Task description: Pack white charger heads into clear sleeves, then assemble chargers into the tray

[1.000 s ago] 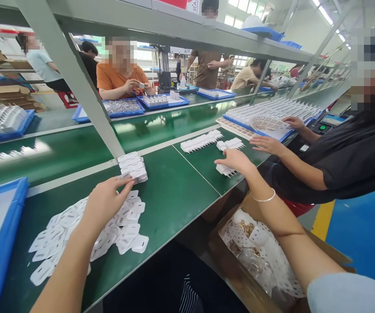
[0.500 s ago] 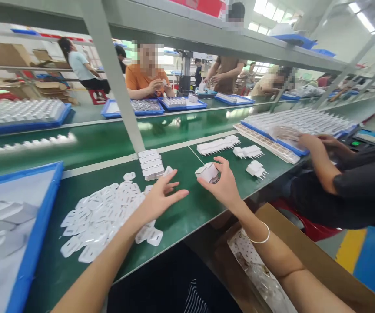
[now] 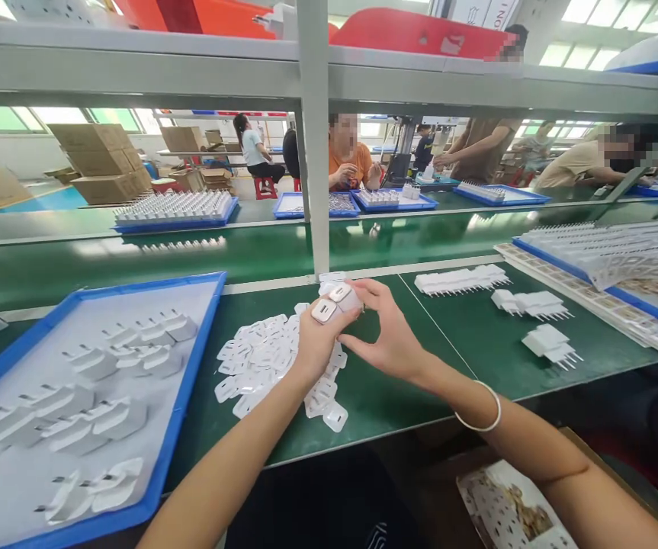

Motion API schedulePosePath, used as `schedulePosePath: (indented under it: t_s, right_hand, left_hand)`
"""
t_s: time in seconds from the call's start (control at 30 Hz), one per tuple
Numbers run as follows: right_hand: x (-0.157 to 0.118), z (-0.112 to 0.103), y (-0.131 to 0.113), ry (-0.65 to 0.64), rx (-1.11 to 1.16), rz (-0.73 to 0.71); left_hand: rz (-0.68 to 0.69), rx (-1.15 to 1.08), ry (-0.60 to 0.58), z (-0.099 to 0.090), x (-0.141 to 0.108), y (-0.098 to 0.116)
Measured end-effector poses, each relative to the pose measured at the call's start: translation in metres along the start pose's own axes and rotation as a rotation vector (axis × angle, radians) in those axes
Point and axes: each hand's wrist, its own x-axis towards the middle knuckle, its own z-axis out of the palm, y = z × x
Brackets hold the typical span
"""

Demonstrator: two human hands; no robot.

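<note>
My left hand (image 3: 312,347) is wrapped round two white USB power adapters (image 3: 325,310), held side by side with their slotted end faces up. My right hand (image 3: 391,332) curves in from the right; its fingertips touch the farther adapter and its thumb reaches toward my left hand. How far its fingers go behind the adapters is hidden. Just beneath and left of my hands lies a loose pile of flat white slotted covers (image 3: 265,347). A small stack of the same covers (image 3: 332,279) stands behind, partly hidden by the adapters.
At left a blue-rimmed tray (image 3: 191,404) holds several adapters with pins. More adapters (image 3: 460,280) lie in rows to the right, beside another loaded tray (image 3: 592,286). A shelf post (image 3: 312,152) rises just behind my hands. A co-worker in orange (image 3: 343,164) sits opposite.
The view has swung left. My left hand has gone from open to closed round the adapters, which were in my right hand; both hands now meet at them above the covers.
</note>
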Motion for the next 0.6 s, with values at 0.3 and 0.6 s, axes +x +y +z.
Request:
schedulePosePath:
  t_s: [0.3, 0.6]
  right_hand:
    - [0.041, -0.029, 0.05, -0.175, 0.596, 0.423]
    - [0.03, -0.022, 0.057, 0.007, 0.576, 0.465]
  left_hand:
    - [0.435, 0.724, -0.418, -0.018, 0.011, 0.021]
    - [0.374, 0.798, -0.462, -0.012, 0.009, 0.017]
